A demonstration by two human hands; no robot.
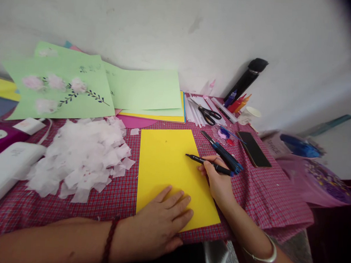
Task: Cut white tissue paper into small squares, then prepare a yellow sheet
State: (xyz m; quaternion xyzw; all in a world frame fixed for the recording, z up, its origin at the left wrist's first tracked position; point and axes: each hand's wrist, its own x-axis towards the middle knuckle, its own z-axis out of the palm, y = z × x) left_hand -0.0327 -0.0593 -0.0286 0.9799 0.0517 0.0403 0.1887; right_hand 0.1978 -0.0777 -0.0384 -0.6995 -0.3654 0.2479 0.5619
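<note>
A yellow sheet of paper [162,166] lies on the checked tablecloth, with one tiny dark mark near its top. My left hand [162,220] rests on the sheet's lower part, palm down and fingers spread. Over the right side of the paper, my right hand [217,178] grips a black marker [199,159]. The marker's dark tip points left, above the yellow surface; whether it touches I cannot tell. Just right of the sheet is a blue and black utility knife [225,153].
White tissue squares [87,154] are heaped to the left. Behind stand green sheets with tissue flowers [57,83]. Scissors [207,112], a paint palette [223,135] and a phone [254,148] lie right. A white power bank [15,167] sits far left.
</note>
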